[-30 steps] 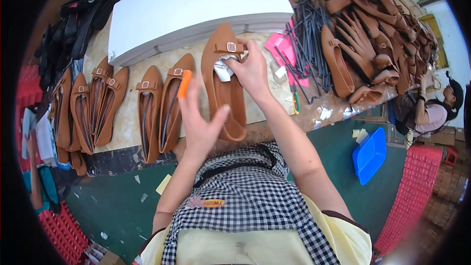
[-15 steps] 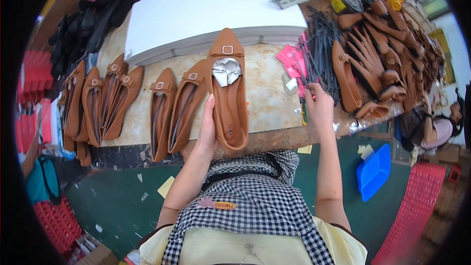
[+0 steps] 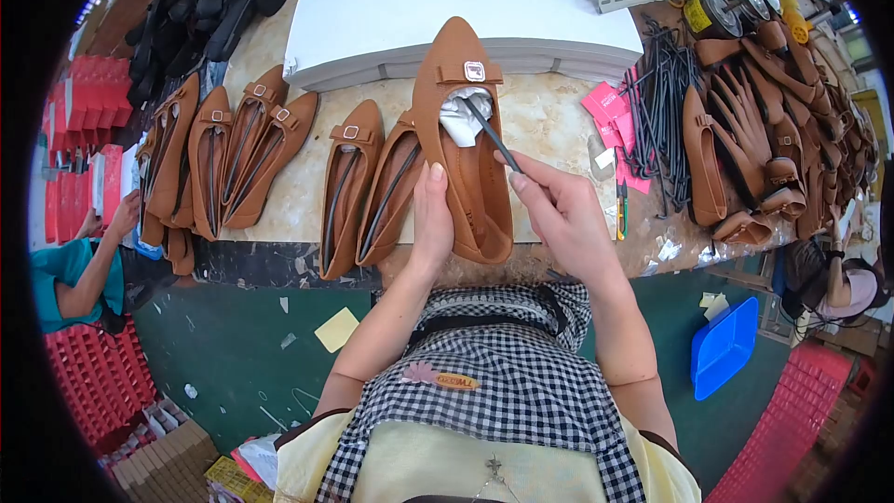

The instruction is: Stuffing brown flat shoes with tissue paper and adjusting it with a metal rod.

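Observation:
My left hand (image 3: pixel 434 219) grips the heel half of a brown pointed flat shoe (image 3: pixel 480 191), held toe-away above the near edge of the bench. A square buckle sits on its bow, and crumpled white paper (image 3: pixel 460 129) fills the toe. Pinched in my right hand (image 3: pixel 563 210) is a thin dark shoe stick (image 3: pixel 494 136); its far end reaches into the shoe opening at the paper. Just left stand two matching shoes, one (image 3: pixel 349 144) fully in view and one (image 3: pixel 396 188) partly behind the held shoe, each with a dark stick inside.
More brown shoes (image 3: pixel 250 154) stand at the left. A white sheet stack (image 3: pixel 456 5) lies behind. To the right are pink cards (image 3: pixel 607 102), a heap of dark sticks (image 3: pixel 663 98) and piled shoes (image 3: pixel 801 121). A blue dustpan (image 3: pixel 724 349) is on the floor. Co-workers' arms (image 3: pixel 88 284) show at both sides.
My right hand has come from the stick heap to the shoe, bringing a stick into its opening. The view has shifted, and the left co-worker's arms have come further into sight.

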Demonstrator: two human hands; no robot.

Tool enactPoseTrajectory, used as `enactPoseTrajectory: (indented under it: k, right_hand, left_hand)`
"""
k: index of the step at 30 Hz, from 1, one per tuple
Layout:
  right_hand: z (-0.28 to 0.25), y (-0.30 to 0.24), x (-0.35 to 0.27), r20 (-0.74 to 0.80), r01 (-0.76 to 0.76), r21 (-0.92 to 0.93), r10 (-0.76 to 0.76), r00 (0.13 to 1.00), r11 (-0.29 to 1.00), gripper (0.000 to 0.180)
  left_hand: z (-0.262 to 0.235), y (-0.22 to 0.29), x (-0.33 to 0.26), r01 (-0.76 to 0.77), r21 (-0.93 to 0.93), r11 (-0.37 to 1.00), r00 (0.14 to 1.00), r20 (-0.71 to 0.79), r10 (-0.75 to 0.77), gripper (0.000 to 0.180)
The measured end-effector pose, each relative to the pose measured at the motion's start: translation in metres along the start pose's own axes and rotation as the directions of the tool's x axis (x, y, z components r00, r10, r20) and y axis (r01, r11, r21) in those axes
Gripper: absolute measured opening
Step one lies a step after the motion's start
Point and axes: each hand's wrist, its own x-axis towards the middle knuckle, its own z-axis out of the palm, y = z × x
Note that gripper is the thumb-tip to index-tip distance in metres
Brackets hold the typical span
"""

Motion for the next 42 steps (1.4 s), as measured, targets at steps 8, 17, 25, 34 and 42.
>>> enactPoseTrajectory:
  k: [8,17,25,34,42]
  right_hand:
    - [0.047,0.014,0.006,-0.263,0.289,-0.543,-0.486,0.833,0.788,0.030]
    - [0.015,0.016,-0.020,-0.066,0.125,-0.410,-0.166,0.984,0.904,0.038]
    - [-0.037,0.049,-0.017,-0.222,-0.060,-0.250,0.003,0.975,0.966,0.034]
    - [0.015,0.108,-0.018,-0.052,-0.001,-0.581,-0.037,0.998,0.814,0.031]
    - [0.011,0.134,-0.017,-0.130,0.008,-0.457,-0.076,0.989,0.890,0.026]
  left_hand:
    - [0.020,-0.008,-0.019,-0.050,0.036,0.998,0.991,-0.123,0.054,0.063]
    - [0.026,0.009,-0.017,0.301,-0.050,0.952,0.952,0.076,-0.296,0.033]
    - [-0.053,0.050,-0.029,-0.195,0.966,-0.170,0.926,0.239,0.292,0.069]
    - [-0.119,0.035,-0.038,-0.105,0.994,0.001,0.960,0.101,0.263,0.027]
    - [-0.203,0.183,0.001,0.225,0.904,-0.363,0.747,0.079,0.660,0.026]
